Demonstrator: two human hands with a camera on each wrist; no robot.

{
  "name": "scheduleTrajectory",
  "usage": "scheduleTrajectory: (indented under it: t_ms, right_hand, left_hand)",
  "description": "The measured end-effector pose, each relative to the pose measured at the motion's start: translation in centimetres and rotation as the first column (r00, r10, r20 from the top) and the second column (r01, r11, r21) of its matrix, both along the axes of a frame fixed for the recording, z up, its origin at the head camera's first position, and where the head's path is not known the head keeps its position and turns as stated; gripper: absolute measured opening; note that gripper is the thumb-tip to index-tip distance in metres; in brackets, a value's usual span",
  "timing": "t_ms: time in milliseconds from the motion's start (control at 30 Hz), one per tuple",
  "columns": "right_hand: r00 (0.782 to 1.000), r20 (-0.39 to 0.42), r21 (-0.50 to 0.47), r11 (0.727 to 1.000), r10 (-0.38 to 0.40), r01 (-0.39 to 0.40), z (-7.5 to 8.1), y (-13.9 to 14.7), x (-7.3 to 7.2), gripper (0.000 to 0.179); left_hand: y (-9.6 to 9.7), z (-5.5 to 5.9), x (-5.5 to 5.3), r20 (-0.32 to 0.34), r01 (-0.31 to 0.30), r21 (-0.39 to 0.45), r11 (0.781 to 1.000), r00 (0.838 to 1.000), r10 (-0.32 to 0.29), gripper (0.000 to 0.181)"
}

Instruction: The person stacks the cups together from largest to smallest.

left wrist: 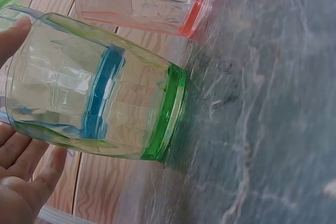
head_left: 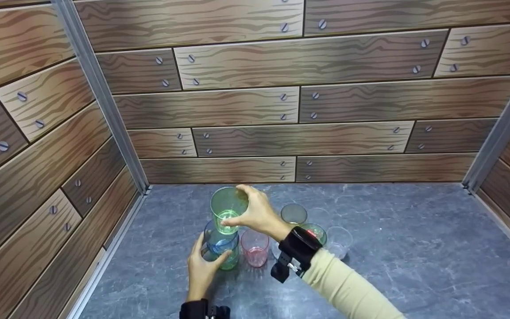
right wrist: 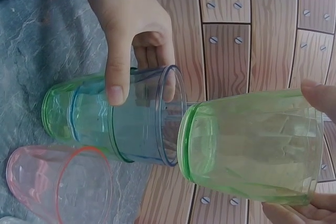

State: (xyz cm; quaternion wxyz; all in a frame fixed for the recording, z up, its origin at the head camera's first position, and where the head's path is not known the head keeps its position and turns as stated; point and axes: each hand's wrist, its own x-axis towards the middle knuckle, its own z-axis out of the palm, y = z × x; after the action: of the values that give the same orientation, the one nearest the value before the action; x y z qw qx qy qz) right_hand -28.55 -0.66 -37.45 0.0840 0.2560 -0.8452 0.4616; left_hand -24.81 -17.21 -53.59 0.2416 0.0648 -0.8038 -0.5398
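Note:
My right hand [head_left: 259, 212] grips a light green cup [right wrist: 252, 148] near its rim, thumb on one side and fingers on the other. That cup hangs upright over a blue cup [right wrist: 147, 114], its base close to the blue rim in the right wrist view. The blue cup sits nested inside a green cup [left wrist: 168, 111] that stands on the table. Around this nested pair my left hand [head_left: 204, 268] curls, thumb and fingers on opposite sides. Beside the pair a pink cup [head_left: 255, 252] with a red rim stands upright.
To the right, partly behind my right wrist, stand a smoky grey cup [head_left: 294, 214], a green cup [head_left: 320, 235] and a clear cup [head_left: 341, 237]. Wood-patterned walls [head_left: 246, 106] border the grey marbled table [head_left: 414, 248] at the back and both sides.

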Motion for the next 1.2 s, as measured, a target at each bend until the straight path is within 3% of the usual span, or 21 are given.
scheduleTrajectory:
  t_ms: [333,1200]
  right_hand:
    - [1.0,-0.01,0.012,1.0,0.01,-0.009,-0.4,-0.6,0.2,0.089]
    - [0.999,0.033,0.039,0.999,0.014,-0.015,-2.6,-2.4,0.0,0.089]
  left_hand:
    - [-0.1,0.0,-0.1,0.033,0.002,0.012,1.0,0.999,-0.002,0.091]
    - [0.1,0.1,0.0,0.007,-0.008,0.035,0.999,1.0,0.008,0.089]
